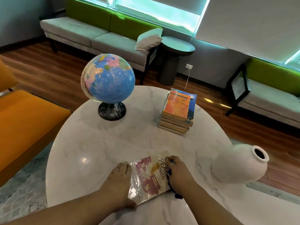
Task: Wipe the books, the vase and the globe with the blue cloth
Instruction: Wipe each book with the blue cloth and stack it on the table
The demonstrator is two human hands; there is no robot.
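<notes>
A single book (148, 177) with a pale cover and purple print lies near the front of the round white marble table (97, 143). My left hand (119, 181) lies flat along the book's left edge, thumb at its near corner. My right hand (177, 172) presses the blue cloth (174, 191) onto the book's right side; only a bit of cloth shows under the palm. A stack of several books (177, 111) sits at the back right. The blue globe (108, 80) stands on its black base at the back left. The white vase (240, 164) stands at the right edge.
An orange seat (24, 127) borders the table on the left. Grey and green sofas (100, 34) line the far wall, with a dark round side table (175, 47) between them. A white cable (188, 78) runs from a wall socket down behind the book stack.
</notes>
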